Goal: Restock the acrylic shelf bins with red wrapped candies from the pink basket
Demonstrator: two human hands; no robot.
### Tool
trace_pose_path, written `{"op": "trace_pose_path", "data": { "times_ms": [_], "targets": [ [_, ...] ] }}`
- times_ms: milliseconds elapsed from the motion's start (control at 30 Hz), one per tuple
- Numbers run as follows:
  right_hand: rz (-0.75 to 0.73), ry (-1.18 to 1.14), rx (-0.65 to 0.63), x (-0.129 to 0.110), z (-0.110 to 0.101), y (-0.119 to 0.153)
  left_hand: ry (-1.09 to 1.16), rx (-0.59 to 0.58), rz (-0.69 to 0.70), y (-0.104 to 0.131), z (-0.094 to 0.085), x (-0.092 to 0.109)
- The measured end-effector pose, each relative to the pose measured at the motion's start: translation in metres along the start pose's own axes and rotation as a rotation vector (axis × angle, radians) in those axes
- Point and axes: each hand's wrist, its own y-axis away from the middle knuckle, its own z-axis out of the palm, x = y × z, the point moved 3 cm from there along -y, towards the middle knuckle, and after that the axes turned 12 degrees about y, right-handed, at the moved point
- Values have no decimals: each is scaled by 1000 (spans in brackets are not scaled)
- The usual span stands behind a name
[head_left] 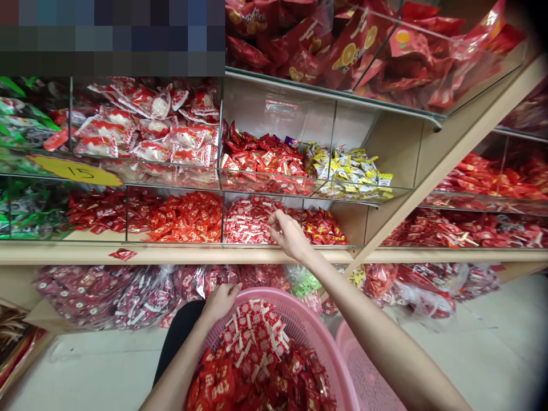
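My left hand [220,305] grips the upper left rim of a pink plastic basket [342,365], its fingers curled over the edge. Inside the basket lie red-and-white wrapped candies [257,331], orange-red packets [218,377] and dark red packets [306,379]. My right hand [291,234] is raised at the lower shelf, its fingers curled together in front of a compartment of red-and-white candies [248,220]. Whatever those fingers may hold is hidden. Just right of this hand are small red-and-yellow packets [325,225].
Glass-fronted shelves hold orange-red packets [186,220], yellow-and-white packets [349,165] and larger red bags [325,43]. A yellow tag [77,171] reads 15. One loose packet [123,254] lies on the wooden ledge [171,253]. Filled plastic bags [85,294] sit underneath; another pink basket [368,371] stands right.
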Motion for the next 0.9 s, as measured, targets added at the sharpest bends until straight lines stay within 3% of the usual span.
{"op": "trace_pose_path", "data": {
  "times_ms": [133,367,733,900],
  "targets": [
    [-51,-205,-57,-21,-1,49,-6,-3,12,1,-1,3],
    [-71,-91,-233,-24,51,115,6,4,11,1,0,5],
    [-176,271,-254,-16,93,155,22,20,-20,2,1,2],
    [-235,292,-290,-16,105,164,6,29,-6,1,1,0]
  ]
}}
